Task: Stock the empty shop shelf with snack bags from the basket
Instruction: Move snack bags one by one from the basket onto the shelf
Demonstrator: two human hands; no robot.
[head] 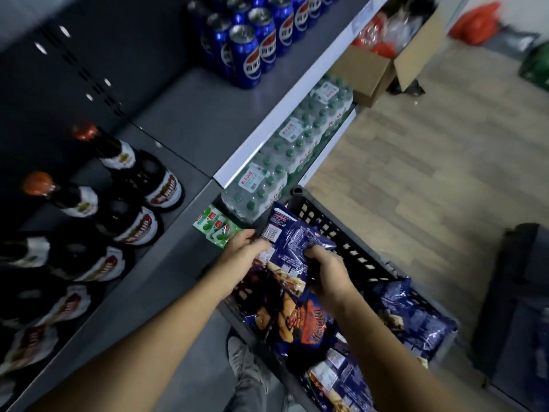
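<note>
A black plastic basket [350, 248] stands on the floor below the shelving, holding several blue snack bags [416, 316]. Both hands are on one blue snack bag [294, 233] lifted above the basket's near corner. My left hand [240, 248] pinches its left edge near the barcode. My right hand [326, 272] grips its lower right part, fingers curled into the foil. Another blue bag with an orange print [300, 316] lies under my wrists. The grey shelf [190, 123] has a bare stretch between the bottles and the cans.
Dark sauce bottles [130, 185] stand along the shelf's left side and blue cans [246, 55] at its back right. Water bottle packs [285, 162] and green packets [217, 227] sit on the lower shelf. A cardboard box [374, 75] is on the wooden floor. My shoe [243, 358] is beside the basket.
</note>
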